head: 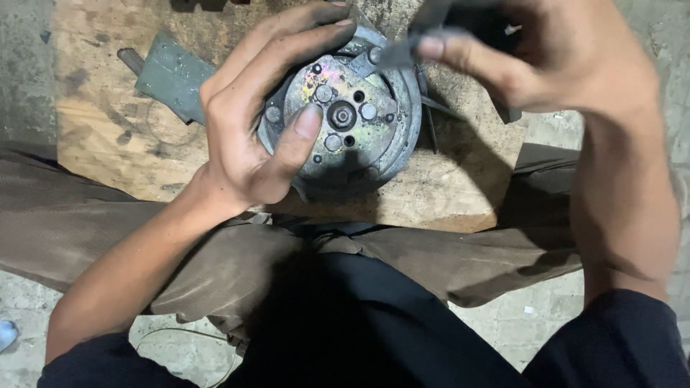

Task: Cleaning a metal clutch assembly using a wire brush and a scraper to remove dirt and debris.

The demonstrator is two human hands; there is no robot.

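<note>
The left hand (248,136) curls over a round metal disc (345,115) lying on the wooden worktop (108,129), fingers closed on its rim, thumb pressed flat on its face. The right hand (546,57) hovers at the disc's upper edge, fingers pinched on a dark tool (402,50).

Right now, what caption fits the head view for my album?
Left hand steadies a round metal disc on a board; right hand pinches a dark tool.
</note>
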